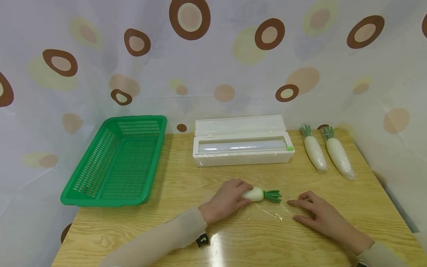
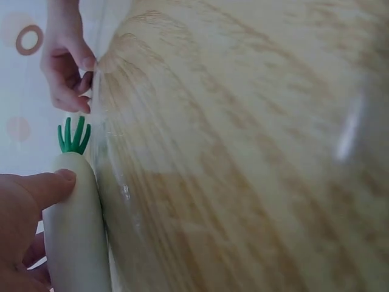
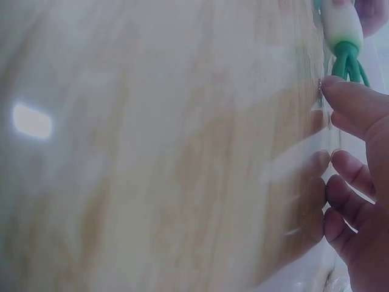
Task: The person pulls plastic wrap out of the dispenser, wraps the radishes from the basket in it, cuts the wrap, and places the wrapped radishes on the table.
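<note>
A white radish (image 1: 256, 194) with green stalks lies on a sheet of clear plastic film (image 1: 267, 212) over the table's middle. My left hand (image 1: 230, 198) grips the radish at its left part, thumb along the near side and fingers over the far side; its lower end is hidden under the palm. Just right of the stalks, my right hand (image 1: 321, 217) rests with fingertips on the film, thumb and fingers spread apart. In the right wrist view, the thumb (image 3: 358, 106) lies close to the green stalks (image 3: 349, 64), with nothing gripped.
Behind the hands stands an open white film box (image 1: 243, 158) with a roll (image 1: 241, 146) inside and its lid raised. At left sits a green basket (image 1: 151, 174). Two wrapped radishes (image 1: 315, 152) lie at the back right of the wooden table (image 1: 180, 178).
</note>
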The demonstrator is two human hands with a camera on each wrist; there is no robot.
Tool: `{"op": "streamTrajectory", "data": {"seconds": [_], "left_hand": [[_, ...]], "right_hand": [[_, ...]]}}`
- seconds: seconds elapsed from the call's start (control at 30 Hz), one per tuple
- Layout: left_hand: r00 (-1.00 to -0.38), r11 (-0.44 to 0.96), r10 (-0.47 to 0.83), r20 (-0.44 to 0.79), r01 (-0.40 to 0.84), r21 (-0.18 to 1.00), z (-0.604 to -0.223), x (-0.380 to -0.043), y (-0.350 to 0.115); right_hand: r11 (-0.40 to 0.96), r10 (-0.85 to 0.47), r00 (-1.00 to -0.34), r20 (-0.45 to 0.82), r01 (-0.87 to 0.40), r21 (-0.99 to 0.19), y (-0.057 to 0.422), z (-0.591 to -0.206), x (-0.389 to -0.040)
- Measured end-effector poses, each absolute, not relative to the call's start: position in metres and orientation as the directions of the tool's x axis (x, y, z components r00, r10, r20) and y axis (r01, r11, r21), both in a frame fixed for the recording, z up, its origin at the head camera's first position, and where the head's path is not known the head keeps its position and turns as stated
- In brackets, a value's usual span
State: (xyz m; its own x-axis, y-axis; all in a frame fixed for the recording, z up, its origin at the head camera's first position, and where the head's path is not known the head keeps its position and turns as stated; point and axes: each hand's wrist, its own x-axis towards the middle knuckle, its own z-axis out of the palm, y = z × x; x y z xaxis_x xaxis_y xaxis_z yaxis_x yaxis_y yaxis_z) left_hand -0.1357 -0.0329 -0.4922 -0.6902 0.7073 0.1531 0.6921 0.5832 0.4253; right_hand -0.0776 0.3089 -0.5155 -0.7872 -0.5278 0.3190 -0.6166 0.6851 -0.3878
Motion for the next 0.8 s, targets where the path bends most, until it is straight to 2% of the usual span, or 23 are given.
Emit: {"op": "streamTrajectory", "data": {"seconds": [0.37,0.47,0.63,0.73,0.8], "left_hand": [[-0.711,0.609,0.669,0.219,0.692,0.387,-0.496,-0.133,-0.045],[-0.697,0.588,0.647,0.31,0.714,0.38,-0.497,-0.13,-0.06],[-0.605,0.524,0.646,0.465,0.795,0.307,-0.498,-0.122,-0.104],[-0.582,0.498,0.677,0.451,0.813,0.3,-0.501,-0.116,-0.132],[-0.576,0.483,0.704,0.415,0.817,0.315,-0.505,-0.112,-0.148]], "right_hand": [[0.675,-0.567,-0.756,0.327,-0.654,-0.341,0.313,-0.512,-0.079],[0.61,-0.64,-0.678,0.362,-0.735,-0.296,0.315,-0.51,-0.081],[0.46,-0.773,-0.449,0.448,-0.883,-0.093,0.312,-0.508,-0.083],[0.426,-0.819,-0.362,0.445,-0.903,0.05,0.306,-0.505,-0.081],[0.431,-0.835,-0.352,0.423,-0.896,0.106,0.303,-0.502,-0.079]]}}
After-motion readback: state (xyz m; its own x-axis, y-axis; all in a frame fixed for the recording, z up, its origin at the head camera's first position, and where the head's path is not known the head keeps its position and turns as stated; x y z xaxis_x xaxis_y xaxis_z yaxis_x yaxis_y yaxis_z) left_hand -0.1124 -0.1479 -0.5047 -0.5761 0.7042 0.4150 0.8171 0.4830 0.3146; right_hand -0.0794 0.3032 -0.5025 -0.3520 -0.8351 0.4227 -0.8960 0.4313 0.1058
